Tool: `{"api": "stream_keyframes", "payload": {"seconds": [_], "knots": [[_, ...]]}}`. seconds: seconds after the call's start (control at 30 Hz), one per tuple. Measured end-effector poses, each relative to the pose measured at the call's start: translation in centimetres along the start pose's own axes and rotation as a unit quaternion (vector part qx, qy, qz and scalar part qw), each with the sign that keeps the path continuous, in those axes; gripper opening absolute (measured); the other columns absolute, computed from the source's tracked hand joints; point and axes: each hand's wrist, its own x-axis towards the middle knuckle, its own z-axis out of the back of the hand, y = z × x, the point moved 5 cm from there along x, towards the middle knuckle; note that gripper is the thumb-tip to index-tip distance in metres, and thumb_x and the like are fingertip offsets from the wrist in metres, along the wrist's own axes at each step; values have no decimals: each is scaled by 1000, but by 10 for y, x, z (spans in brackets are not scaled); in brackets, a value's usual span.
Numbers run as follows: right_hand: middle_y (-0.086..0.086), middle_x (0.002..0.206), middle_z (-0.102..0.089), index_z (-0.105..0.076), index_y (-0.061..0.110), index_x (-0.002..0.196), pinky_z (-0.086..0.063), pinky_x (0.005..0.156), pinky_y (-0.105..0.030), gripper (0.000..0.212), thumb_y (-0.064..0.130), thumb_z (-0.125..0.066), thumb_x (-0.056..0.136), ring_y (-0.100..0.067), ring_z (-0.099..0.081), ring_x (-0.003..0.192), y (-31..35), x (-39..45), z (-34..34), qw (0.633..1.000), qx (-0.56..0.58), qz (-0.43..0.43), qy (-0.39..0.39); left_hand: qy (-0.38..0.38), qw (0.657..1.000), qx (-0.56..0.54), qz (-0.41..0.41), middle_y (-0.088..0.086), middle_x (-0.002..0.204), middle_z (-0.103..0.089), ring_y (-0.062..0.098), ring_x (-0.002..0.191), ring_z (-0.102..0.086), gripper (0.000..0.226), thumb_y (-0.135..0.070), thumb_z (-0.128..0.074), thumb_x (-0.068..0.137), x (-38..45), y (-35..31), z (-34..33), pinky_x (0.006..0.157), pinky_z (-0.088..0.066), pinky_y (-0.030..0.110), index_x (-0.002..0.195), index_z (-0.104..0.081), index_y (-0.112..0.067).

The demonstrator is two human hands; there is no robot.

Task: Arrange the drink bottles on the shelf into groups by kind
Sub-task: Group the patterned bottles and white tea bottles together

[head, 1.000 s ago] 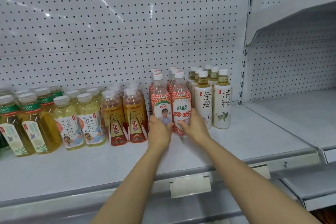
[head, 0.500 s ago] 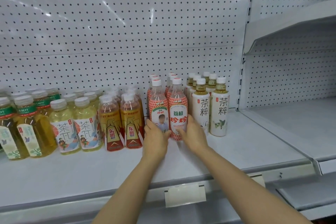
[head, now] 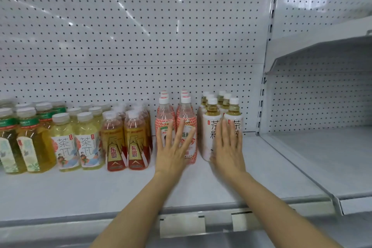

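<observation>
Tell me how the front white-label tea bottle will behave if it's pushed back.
The white-label tea bottle is tall, narrow and full, so probably heavy but tippy when pushed high. Its glossy sleeve likely slips. Bottles packed behind should resist.

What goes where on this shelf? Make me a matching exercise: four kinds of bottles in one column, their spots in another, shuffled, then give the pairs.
Column one:
1. red-patterned bottles
2. white-label tea bottles
3. orange-brown bottles with red labels
4. pale yellow bottles

Column two:
A. behind the flat right hand
B. between the green-collared bottles and the orange-brown ones
C. behind the flat left hand
D. just left of the red-patterned group

Pairs: 1-C, 2-A, 3-D, 4-B
</observation>
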Motion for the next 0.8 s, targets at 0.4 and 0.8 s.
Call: {"api": "stream_keyframes", "payload": {"seconds": [0.4, 0.8], "knots": [[-21, 161, -1, -7, -3, 152, -7, 119, -48, 100, 25, -70, 80, -32, 2, 149, 60, -13, 21, 993, 57, 91, -43, -57, 998, 31, 12, 7, 164, 23, 34, 150, 23, 104, -68, -51, 88, -46, 55, 14, 121, 3, 58, 157, 17, -28], [-16, 162, -4, -8, 1, 153, -18, 118, -44, 96, 4, -67, 76, -29, -6, 150, 227, 8, 1, 981, 87, 165, -42, -44, 997, 33, 52, 10, 167, 7, 31, 154, 4, 124, -67, -70, 72, -72, 197, -15, 123, -9, 46, 159, -2, -13]]}}
